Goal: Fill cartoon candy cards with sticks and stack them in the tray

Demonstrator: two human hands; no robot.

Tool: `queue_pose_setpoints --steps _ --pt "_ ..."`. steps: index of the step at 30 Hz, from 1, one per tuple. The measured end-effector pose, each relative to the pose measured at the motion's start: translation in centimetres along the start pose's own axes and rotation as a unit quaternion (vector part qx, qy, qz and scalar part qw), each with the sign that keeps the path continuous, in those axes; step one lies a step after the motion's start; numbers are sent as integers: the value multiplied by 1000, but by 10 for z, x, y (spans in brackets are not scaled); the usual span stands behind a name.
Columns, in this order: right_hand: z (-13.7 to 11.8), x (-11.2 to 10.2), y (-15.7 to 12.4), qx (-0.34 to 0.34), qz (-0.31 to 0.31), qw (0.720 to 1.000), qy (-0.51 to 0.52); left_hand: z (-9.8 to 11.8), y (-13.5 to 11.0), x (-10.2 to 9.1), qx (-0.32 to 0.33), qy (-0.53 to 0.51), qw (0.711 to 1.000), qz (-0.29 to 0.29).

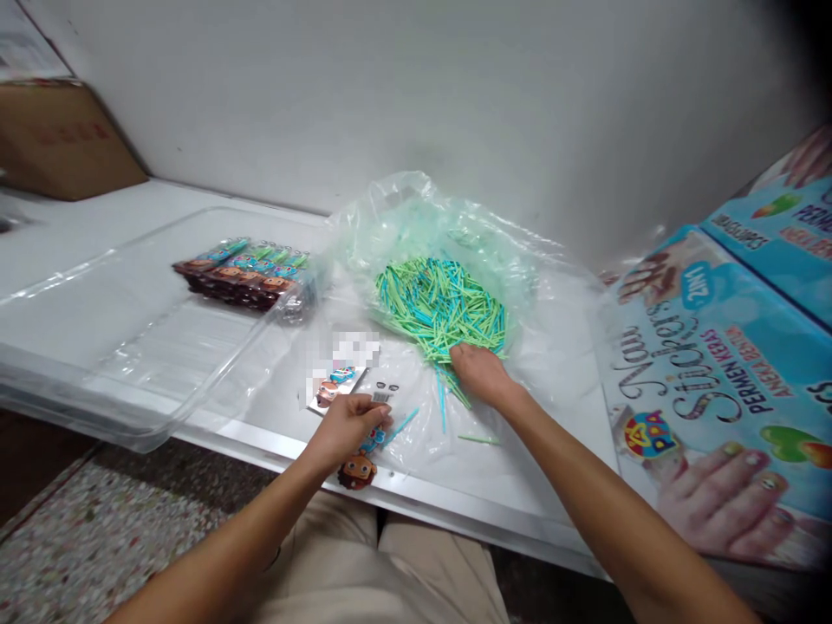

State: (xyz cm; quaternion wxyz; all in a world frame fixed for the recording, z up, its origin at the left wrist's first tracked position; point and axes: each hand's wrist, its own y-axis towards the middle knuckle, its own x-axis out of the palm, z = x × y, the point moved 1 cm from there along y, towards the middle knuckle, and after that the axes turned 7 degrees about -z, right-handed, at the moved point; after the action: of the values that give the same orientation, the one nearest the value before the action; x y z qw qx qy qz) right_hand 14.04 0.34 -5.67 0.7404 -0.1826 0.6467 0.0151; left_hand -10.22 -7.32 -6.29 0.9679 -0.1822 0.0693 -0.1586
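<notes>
My left hand (347, 429) is closed in a pinch on a small plastic packet (357, 471) printed with a cartoon character, above the table's front edge. A thin blue stick (403, 425) shows just right of those fingers; whether it touches the packet I cannot tell. My right hand (479, 371) rests at the front of a heap of thin green and blue sticks (442, 303), its fingers curled and partly hidden. The heap lies in an open clear plastic bag (416, 204). Beyond my left hand lies a printed card (338, 381), partly blurred out.
Left of the bag, a clear plastic tray (130, 347) holds stacked cartoon packets (243, 269). Blue printed boxes (721, 347) stand at the right. A brown cardboard box (65, 139) sits at the far left. A wall (390, 87) rises behind the white table (559, 485).
</notes>
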Motion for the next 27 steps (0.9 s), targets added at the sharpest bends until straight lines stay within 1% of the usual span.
queue_pose_setpoints --steps 3,4,6,7,8,10,11,12,13,14,15,17,19,21,22,25,26,27 --pt "4 -5 -3 17 37 999 27 0 6 -2 36 -3 999 18" --pt "6 -6 -4 23 49 998 39 2 9 -3 53 13 998 19" --pt "11 -9 -9 33 65 995 67 6 13 -5 83 102 991 26" --pt "13 -9 -11 35 67 994 82 9 14 -6 95 171 980 38" --pt "15 -9 -13 32 67 992 99 13 15 -6 109 247 961 55" --pt "19 -9 -18 14 64 989 132 21 15 -7 146 371 911 103" --pt "21 -8 -21 0 65 987 147 26 15 -7 169 401 892 125" --pt "22 -8 -24 -15 67 984 162 30 16 -7 190 407 882 145" --pt "22 -7 -27 -29 69 981 177 34 18 -6 207 390 883 158" --pt "22 -8 -30 -42 69 979 189 39 21 -5 216 353 896 163" --pt "21 -9 -34 -56 70 974 207 44 25 -3 220 299 915 157" --pt "14 -13 -42 -94 65 957 266 53 36 5 226 171 951 123" --pt "4 -19 -51 -140 53 930 337 65 49 21 237 63 967 75" --pt "-9 -24 -57 -176 38 907 381 77 61 42 252 2 967 30" --pt "-15 -25 -60 -187 34 902 389 83 65 53 263 -15 965 5" --pt "-26 -26 -63 -205 29 878 431 101 68 81 312 -25 947 -77" --pt "-26 -26 -63 -199 32 864 462 106 67 86 328 -19 940 -89" --pt "-25 -27 -63 -183 41 842 506 109 66 89 341 -20 936 -80"
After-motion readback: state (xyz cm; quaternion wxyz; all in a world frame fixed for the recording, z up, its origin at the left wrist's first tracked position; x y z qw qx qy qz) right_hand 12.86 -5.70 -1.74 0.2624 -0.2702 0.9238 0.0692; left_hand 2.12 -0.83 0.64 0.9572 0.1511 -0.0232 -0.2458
